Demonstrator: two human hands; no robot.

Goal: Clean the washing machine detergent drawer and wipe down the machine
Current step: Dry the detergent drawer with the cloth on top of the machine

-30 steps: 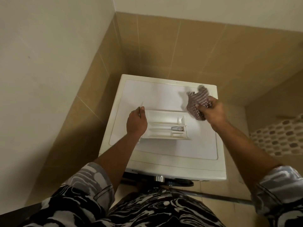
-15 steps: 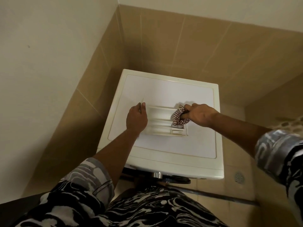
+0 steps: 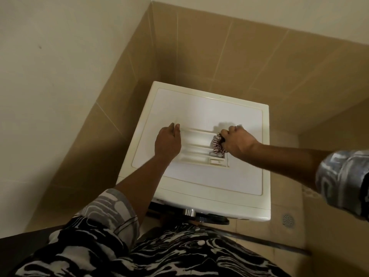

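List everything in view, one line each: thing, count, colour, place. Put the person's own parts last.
washing machine: one, white, in the tiled corner.
detergent drawer: one, white, lying on the machine's top.
cloth: one, red-and-white checked, bunched at the drawer's right end.
floor drain: one, grey, on the floor right of the machine.
wall tiles: many, tan, behind and left of the machine.
left hand: one, holds the drawer's left end.
right hand: one, grips the cloth.

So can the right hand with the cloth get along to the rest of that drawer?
Probably yes. The drawer lies open side up on the washing machine. The left hand holds only its left end, and nothing covers the stretch between it and the cloth in the right hand.
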